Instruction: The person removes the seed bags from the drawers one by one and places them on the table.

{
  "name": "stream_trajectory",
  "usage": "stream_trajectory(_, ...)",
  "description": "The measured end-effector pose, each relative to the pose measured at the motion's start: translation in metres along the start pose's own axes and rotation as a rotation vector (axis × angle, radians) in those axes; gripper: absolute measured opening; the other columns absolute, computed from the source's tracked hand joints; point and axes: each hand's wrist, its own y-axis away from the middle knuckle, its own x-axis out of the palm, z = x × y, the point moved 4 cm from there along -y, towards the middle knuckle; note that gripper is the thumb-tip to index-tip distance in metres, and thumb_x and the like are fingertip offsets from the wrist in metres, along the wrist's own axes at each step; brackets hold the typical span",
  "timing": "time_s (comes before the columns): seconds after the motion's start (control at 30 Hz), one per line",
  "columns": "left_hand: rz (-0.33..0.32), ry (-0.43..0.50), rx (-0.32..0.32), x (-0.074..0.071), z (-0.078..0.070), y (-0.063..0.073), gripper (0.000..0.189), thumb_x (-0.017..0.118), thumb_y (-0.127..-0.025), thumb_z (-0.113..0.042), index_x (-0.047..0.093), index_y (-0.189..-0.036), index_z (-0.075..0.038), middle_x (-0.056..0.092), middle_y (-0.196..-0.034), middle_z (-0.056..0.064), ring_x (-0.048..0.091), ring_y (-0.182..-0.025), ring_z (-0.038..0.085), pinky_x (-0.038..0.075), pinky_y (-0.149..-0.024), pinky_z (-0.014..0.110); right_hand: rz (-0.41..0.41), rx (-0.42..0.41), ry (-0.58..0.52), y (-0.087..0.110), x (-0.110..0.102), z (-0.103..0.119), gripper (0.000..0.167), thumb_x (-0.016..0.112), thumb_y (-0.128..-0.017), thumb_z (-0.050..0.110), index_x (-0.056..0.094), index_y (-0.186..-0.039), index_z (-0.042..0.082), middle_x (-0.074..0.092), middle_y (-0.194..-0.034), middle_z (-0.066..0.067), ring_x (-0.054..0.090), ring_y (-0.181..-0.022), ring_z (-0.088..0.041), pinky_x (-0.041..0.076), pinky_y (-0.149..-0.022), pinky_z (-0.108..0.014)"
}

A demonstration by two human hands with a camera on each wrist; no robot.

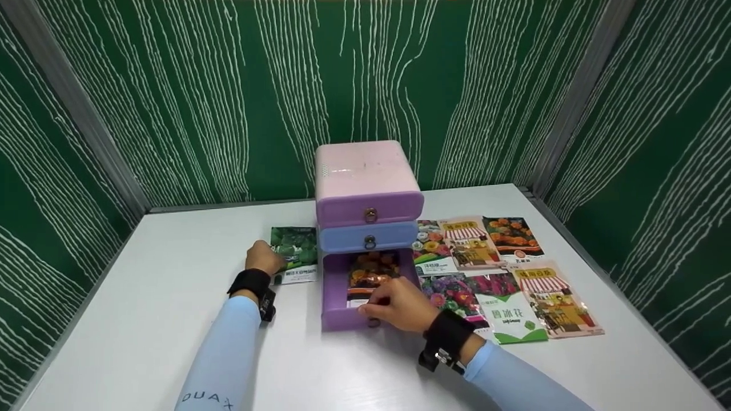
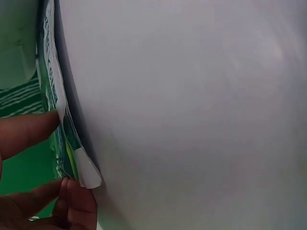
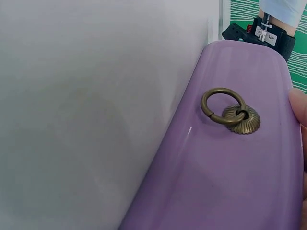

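In the head view, the bottom purple drawer [image 1: 334,323] of a small cabinet [image 1: 365,171] stands pulled out. A seed packet with orange flowers [image 1: 365,279] lies in it. My right hand [image 1: 400,305] is at the drawer's front, fingers curled over the inside. The right wrist view has the thumb [image 3: 298,106] at the front panel's edge, beside a brass ring pull [image 3: 223,106]. To the left of the cabinet, my left hand [image 1: 264,258] pinches the edge of a green seed packet [image 1: 297,251]. Its thumb [image 2: 33,127] and fingers meet the packet's side in the left wrist view.
Several seed packets lie in two rows right of the cabinet, among them a green-and-white one [image 1: 511,314] and a pink one with a striped awning [image 1: 559,299]. Blue [image 1: 342,237] and purple upper drawers are closed. Green patterned walls [image 1: 365,85] enclose the white table [image 1: 171,285].
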Motion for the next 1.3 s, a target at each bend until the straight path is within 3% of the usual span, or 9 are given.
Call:
stream_trajectory(0.3,0.037,-0.001,0.030,0.003,0.003,0.000,0.053,0.065,-0.096,-0.007,0.057,-0.140,0.022,0.064,-0.137,0.041,0.066,-0.123,0.053,0.058,-0.102,0.060,0.003,-0.002,0.000,0.000,0.000,-0.002,0.023,0.079,-0.102,0.023,0.086,-0.085,0.009,0.080,-0.079,-0.005,0.050,-0.060,0.003,0.038,-0.059,-0.018)
stream_trajectory(0.57,-0.021,0.053,0.094,-0.005,-0.007,0.006,0.052,0.062,-0.095,0.000,0.058,-0.144,0.017,0.061,-0.144,0.038,0.059,-0.134,0.052,0.053,-0.111,0.060,0.012,-0.007,0.003,-0.003,-0.001,0.001,0.021,0.080,-0.101,0.023,0.087,-0.088,0.009,0.081,-0.083,-0.003,0.056,-0.067,0.001,0.044,-0.063,-0.019)
stream_trajectory(0.77,-0.005,0.170,0.165,-0.005,-0.021,0.019,0.046,0.057,-0.099,-0.003,0.060,-0.142,0.014,0.065,-0.136,0.034,0.064,-0.126,0.048,0.053,-0.106,0.058,0.012,0.010,-0.010,-0.002,-0.001,0.000,0.018,0.081,-0.100,0.023,0.088,-0.093,0.009,0.082,-0.087,-0.005,0.059,-0.070,0.001,0.047,-0.064,-0.020)
stream_trajectory(0.97,0.001,0.226,0.167,-0.003,-0.041,0.041,0.042,0.058,-0.102,-0.011,0.063,-0.136,0.012,0.073,-0.118,0.028,0.071,-0.106,0.042,0.058,-0.094,0.053,0.005,0.022,-0.018,-0.002,-0.002,0.000,0.016,0.081,-0.099,0.020,0.088,-0.092,0.007,0.082,-0.086,-0.007,0.056,-0.067,0.001,0.044,-0.061,-0.019)
stream_trajectory(1.0,-0.004,0.247,0.193,0.004,-0.031,0.031,0.039,0.060,-0.103,-0.016,0.066,-0.132,0.009,0.074,-0.114,0.023,0.072,-0.100,0.037,0.058,-0.090,0.049,0.005,0.027,-0.019,-0.002,-0.002,0.000,0.016,0.081,-0.099,0.019,0.088,-0.092,0.007,0.082,-0.086,-0.007,0.056,-0.066,0.001,0.044,-0.060,-0.019)
stream_trajectory(1.2,0.019,0.256,0.164,0.002,-0.053,0.056,0.024,0.060,-0.103,-0.018,0.075,-0.110,0.000,0.076,-0.095,0.017,0.071,-0.078,0.024,0.058,-0.074,0.037,0.007,0.058,-0.032,-0.003,-0.003,-0.002,0.015,0.081,-0.099,0.020,0.088,-0.093,0.008,0.082,-0.086,-0.007,0.054,-0.065,0.001,0.042,-0.060,-0.019)
stream_trajectory(1.23,0.026,0.247,0.133,-0.005,-0.070,0.075,0.024,0.059,-0.102,-0.013,0.075,-0.110,0.003,0.077,-0.094,0.020,0.071,-0.075,0.023,0.059,-0.073,0.037,0.007,0.059,-0.034,-0.003,-0.004,-0.002,0.015,0.081,-0.099,0.020,0.088,-0.093,0.008,0.081,-0.086,-0.007,0.053,-0.065,0.000,0.041,-0.060,-0.020)
stream_trajectory(1.3,0.044,0.282,0.131,-0.002,-0.078,0.081,0.023,0.060,-0.102,-0.011,0.077,-0.107,0.004,0.077,-0.086,0.018,0.071,-0.066,0.018,0.060,-0.065,0.031,0.011,0.062,-0.040,-0.003,-0.005,-0.003,0.015,0.081,-0.100,0.021,0.088,-0.094,0.009,0.080,-0.084,-0.006,0.050,-0.063,0.000,0.039,-0.061,-0.021)
